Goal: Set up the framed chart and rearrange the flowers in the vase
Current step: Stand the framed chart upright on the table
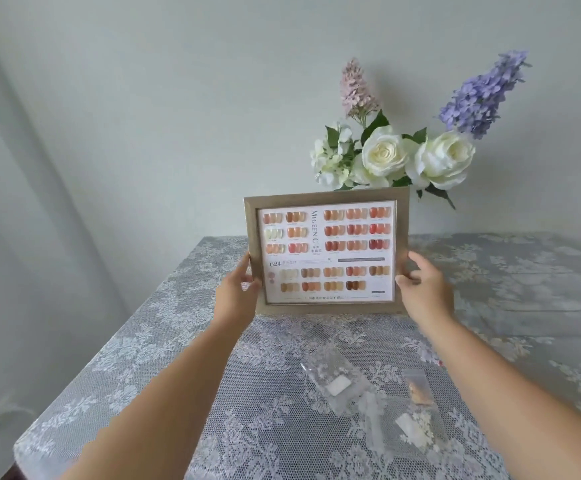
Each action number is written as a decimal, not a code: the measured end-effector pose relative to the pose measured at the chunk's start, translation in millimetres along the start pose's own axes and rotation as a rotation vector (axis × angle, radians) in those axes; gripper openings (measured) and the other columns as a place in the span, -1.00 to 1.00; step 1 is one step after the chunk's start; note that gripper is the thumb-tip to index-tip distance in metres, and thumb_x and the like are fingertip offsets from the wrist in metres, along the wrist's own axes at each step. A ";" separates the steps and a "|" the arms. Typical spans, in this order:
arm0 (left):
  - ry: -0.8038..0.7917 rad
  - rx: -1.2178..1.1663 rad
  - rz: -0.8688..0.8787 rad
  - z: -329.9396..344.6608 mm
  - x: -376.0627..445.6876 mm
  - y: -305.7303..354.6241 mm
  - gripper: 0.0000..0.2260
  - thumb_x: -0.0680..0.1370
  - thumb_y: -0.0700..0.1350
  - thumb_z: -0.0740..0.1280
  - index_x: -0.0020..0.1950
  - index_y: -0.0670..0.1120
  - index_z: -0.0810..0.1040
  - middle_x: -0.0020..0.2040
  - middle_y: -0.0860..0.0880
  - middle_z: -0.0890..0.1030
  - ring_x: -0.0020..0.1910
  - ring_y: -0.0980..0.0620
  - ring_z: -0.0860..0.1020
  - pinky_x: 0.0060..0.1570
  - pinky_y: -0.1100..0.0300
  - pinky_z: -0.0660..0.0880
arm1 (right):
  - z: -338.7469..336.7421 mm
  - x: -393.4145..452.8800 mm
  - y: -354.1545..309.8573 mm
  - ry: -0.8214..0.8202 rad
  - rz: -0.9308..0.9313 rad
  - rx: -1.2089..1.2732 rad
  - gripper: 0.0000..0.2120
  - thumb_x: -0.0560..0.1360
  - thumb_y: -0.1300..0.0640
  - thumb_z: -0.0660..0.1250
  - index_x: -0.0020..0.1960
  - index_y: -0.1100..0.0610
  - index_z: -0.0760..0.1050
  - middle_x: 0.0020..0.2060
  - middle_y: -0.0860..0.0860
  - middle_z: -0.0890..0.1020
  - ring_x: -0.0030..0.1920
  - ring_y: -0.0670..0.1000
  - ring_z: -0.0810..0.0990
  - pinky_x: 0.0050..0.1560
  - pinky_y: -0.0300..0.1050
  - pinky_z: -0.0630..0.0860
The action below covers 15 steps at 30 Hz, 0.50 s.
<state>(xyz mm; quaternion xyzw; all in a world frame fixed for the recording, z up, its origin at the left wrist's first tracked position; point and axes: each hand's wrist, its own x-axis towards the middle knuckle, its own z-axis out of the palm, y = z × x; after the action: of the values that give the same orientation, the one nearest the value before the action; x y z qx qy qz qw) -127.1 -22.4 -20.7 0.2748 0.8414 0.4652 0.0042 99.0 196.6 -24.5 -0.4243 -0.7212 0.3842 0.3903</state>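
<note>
The framed chart point(327, 251) stands upright at the centre of the picture, its bottom edge at or just above the lace tablecloth point(143, 341); contact cannot be told. The left hand point(237, 292) clasps the frame's lower left edge, the right hand point(424, 285) its lower right edge. Directly behind, the flowers point(403, 147) rise above the top edge; the vase is hidden. Small clear bags point(368, 396) lie well apart at lower centre. Bare cloth spreads to the table's left and right edges.
</note>
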 end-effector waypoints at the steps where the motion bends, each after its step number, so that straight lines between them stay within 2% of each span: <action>1: 0.013 0.002 -0.016 -8.1 4.2 -7.4 -0.45 0.62 -0.12 0.27 0.55 0.21 0.17 0.06 0.15 0.58 -0.26 0.04 0.62 -0.49 0.21 0.49 | 10.0 -0.7 -6.2 -0.013 -0.020 0.009 -0.51 0.54 0.18 0.34 0.43 -0.04 0.37 0.13 0.05 0.65 -0.17 -0.06 0.58 -0.36 -0.25 0.40; 3: 0.044 0.027 -0.046 -24.5 14.4 -25.5 -0.45 0.63 -0.11 0.27 0.55 0.21 0.16 0.08 0.15 0.58 -0.26 0.04 0.62 -0.52 0.23 0.42 | 34.7 -0.3 -20.6 -0.050 -0.061 0.012 -0.54 0.54 0.18 0.34 0.40 -0.08 0.40 0.08 0.00 0.67 -0.13 -0.01 0.59 -0.33 -0.22 0.45; 6: 0.090 0.016 -0.084 -45.4 34.8 -51.9 -0.44 0.63 -0.16 0.26 0.57 0.15 0.15 0.14 0.08 0.58 -0.17 0.04 0.62 -0.40 0.15 0.52 | 76.8 7.8 -42.9 -0.116 -0.104 0.038 -0.53 0.53 0.19 0.35 0.39 -0.10 0.41 0.07 0.00 0.68 -0.07 0.01 0.62 -0.13 -0.13 0.54; 8: 0.116 0.044 -0.100 -57.7 53.4 -64.9 -0.44 0.64 -0.17 0.24 0.58 0.13 0.14 0.18 0.04 0.56 -0.10 0.00 0.61 -0.36 0.16 0.51 | 105.1 17.8 -55.5 -0.137 -0.135 0.028 -0.52 0.52 0.17 0.37 0.40 -0.07 0.40 0.05 -0.01 0.68 -0.11 -0.02 0.60 -0.20 -0.24 0.46; 10: 0.138 0.075 -0.090 -68.7 75.9 -73.9 -0.45 0.63 -0.18 0.22 0.58 0.12 0.14 0.22 -0.04 0.54 0.02 -0.09 0.59 -0.18 0.08 0.56 | 132.5 30.6 -65.6 -0.173 -0.143 0.044 -0.50 0.51 0.18 0.39 0.41 -0.04 0.40 0.01 0.00 0.68 -0.15 -0.03 0.61 -0.26 -0.26 0.45; 12: 0.156 0.109 -0.071 -77.3 100.0 -79.5 -0.45 0.63 -0.19 0.21 0.58 0.09 0.15 0.23 -0.09 0.55 0.11 -0.12 0.55 0.08 -0.06 0.55 | 156.2 44.5 -73.5 -0.210 -0.122 0.067 -0.50 0.50 0.19 0.39 0.41 -0.03 0.39 -0.01 0.01 0.68 -0.16 0.02 0.65 -0.23 -0.19 0.51; 15: 0.167 0.134 -0.062 -82.0 134.5 -81.7 -0.44 0.62 -0.20 0.20 0.58 0.11 0.14 0.24 -0.08 0.55 0.13 -0.11 0.55 0.08 -0.08 0.56 | 183.6 64.8 -84.1 -0.216 -0.091 0.077 -0.51 0.50 0.23 0.38 0.39 -0.05 0.40 -0.08 -0.05 0.66 -0.16 0.06 0.67 -0.16 -0.05 0.60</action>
<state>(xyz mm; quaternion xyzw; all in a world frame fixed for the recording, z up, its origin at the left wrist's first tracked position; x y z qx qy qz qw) -300.3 -57.6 -5.0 0.2086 0.8761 0.4290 -0.0700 -112.2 185.7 -8.2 -0.3319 -0.7623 0.4369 0.3433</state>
